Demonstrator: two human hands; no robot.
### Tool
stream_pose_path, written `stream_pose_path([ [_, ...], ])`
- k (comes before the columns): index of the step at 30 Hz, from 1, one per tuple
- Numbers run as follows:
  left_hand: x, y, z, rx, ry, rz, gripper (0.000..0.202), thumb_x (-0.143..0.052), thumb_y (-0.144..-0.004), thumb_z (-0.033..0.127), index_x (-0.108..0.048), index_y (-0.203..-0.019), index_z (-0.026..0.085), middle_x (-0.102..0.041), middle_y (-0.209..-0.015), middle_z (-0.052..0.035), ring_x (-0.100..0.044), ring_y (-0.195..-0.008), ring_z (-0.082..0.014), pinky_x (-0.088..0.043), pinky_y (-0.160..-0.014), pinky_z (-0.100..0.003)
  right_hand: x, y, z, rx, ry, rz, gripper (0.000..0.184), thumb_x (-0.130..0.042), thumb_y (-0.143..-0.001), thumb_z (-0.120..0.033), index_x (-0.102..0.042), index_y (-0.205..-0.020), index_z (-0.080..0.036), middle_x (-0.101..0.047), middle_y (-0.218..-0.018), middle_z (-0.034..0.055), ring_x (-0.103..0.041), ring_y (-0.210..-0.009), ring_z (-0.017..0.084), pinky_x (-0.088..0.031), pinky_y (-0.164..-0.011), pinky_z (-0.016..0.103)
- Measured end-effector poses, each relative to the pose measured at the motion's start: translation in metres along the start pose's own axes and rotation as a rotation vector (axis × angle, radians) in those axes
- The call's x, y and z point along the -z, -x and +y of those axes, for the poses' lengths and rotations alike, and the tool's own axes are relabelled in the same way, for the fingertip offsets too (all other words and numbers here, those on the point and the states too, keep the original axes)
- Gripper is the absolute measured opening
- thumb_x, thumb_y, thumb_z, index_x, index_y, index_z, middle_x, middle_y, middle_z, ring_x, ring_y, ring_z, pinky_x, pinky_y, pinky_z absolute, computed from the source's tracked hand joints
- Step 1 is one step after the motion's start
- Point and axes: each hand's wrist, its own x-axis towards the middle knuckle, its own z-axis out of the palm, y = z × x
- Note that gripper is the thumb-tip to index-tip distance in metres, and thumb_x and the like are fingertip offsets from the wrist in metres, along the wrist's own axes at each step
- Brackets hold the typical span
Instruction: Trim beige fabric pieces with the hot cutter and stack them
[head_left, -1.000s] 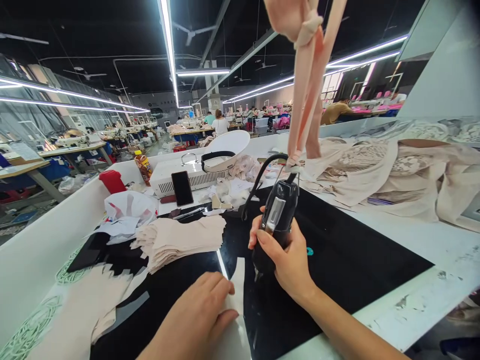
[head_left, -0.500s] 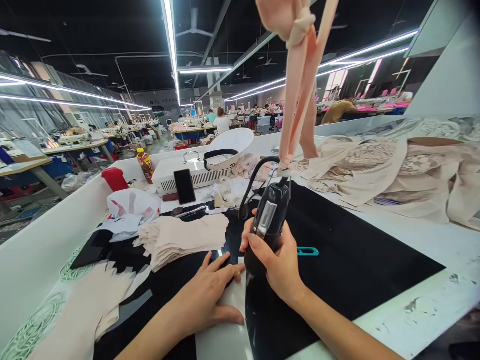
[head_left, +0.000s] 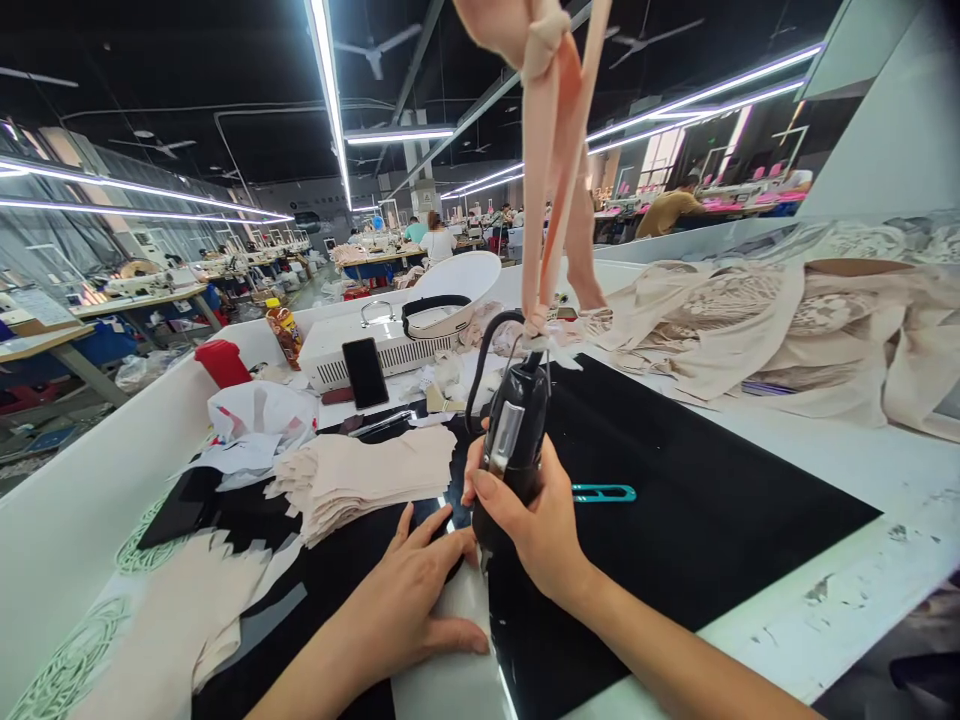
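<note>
My right hand (head_left: 536, 520) is wrapped round a black corded handheld power tool (head_left: 517, 420), held upright with its lower end by the edge of a pale strip (head_left: 457, 600). Peach fabric bands (head_left: 544, 190) run up from the tool's top. Flat on the pale strip lies my left hand (head_left: 420, 580), fingers spread, its fingertips close to the tool's base. The tool's working tip is hidden. To the right, teal thread snips (head_left: 604, 493) rest on the black sheet (head_left: 697, 530). A stack of beige fabric pieces (head_left: 375, 470) sits beyond my left hand.
More beige pieces (head_left: 165, 610) and green cord coils (head_left: 75, 650) lie at the left. Behind are a phone (head_left: 365, 372), a white vented box (head_left: 330, 355), a red container (head_left: 222, 364) and a bottle (head_left: 283, 330). Lacy beige fabric (head_left: 750, 320) is heaped at the right.
The tool, with my right hand on it, has shifted a little left in the picture, and the bands above it too. My left hand stays nearly where it was, still flat.
</note>
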Motion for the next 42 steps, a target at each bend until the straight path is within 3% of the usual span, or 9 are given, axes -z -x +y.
stream_pose_path([
  [5,0.002,0.000,0.001,0.006,-0.070,-0.030,0.070,-0.090,-0.085,0.056,-0.063,-0.143,0.026,-0.058,-0.159,-0.0137,-0.026,-0.164,-0.0398,-0.007,-0.130,-0.076,-0.009,0.004,-0.003,-0.027,-0.008,-0.028,0.027,-0.079,-0.082,-0.029,-0.055,-0.092,-0.026,-0.061,-0.076,-0.0049,-0.058,-0.061,0.014,-0.053,-0.059,0.029],
  [10,0.005,0.001,0.003,-0.021,-0.071,-0.018,0.098,-0.089,-0.088,0.054,-0.038,-0.168,0.031,-0.053,-0.164,-0.0150,-0.034,-0.160,-0.0419,-0.012,-0.128,-0.077,-0.015,0.005,-0.008,-0.025,0.027,-0.044,0.028,-0.078,-0.080,-0.030,-0.051,-0.086,-0.026,-0.059,-0.075,-0.0048,-0.058,-0.062,0.014,-0.052,-0.061,0.030],
  [17,0.008,0.000,0.002,0.001,-0.048,-0.062,0.067,-0.090,-0.086,0.056,-0.065,-0.143,0.030,-0.064,-0.152,-0.0104,-0.023,-0.165,-0.0398,-0.001,-0.128,-0.077,-0.006,0.001,-0.006,0.004,0.086,0.022,0.026,-0.078,-0.082,-0.029,-0.054,-0.091,-0.026,-0.064,-0.080,-0.0034,-0.059,-0.062,0.014,-0.053,-0.060,0.030],
  [25,0.007,0.004,-0.001,-0.007,-0.064,-0.051,0.066,-0.088,-0.087,0.059,-0.065,-0.142,0.031,-0.065,-0.149,-0.0102,-0.024,-0.165,-0.0393,0.000,-0.128,-0.077,-0.004,0.001,-0.007,0.048,0.131,0.030,0.024,-0.078,-0.082,-0.029,-0.056,-0.091,-0.026,-0.065,-0.078,-0.0032,-0.058,-0.063,0.015,-0.055,-0.060,0.030],
  [33,0.007,0.009,-0.004,0.030,-0.067,-0.088,0.070,-0.087,-0.088,0.058,-0.060,-0.148,0.035,-0.052,-0.166,-0.0075,-0.025,-0.164,-0.0407,0.004,-0.127,-0.078,-0.004,0.003,-0.006,0.025,0.103,0.032,0.025,-0.078,-0.083,-0.031,-0.055,-0.093,-0.026,-0.064,-0.078,-0.0040,-0.057,-0.060,0.014,-0.052,-0.056,0.028],
  [42,0.012,0.008,0.002,0.031,-0.077,-0.089,0.073,-0.088,-0.088,0.057,-0.060,-0.152,0.040,-0.055,-0.164,-0.0068,-0.029,-0.163,-0.0417,0.003,-0.125,-0.081,-0.005,0.003,-0.005,0.016,0.083,0.024,0.025,-0.078,-0.083,-0.030,-0.055,-0.092,-0.026,-0.061,-0.075,-0.0049,-0.058,-0.059,0.014,-0.052,-0.055,0.028],
])
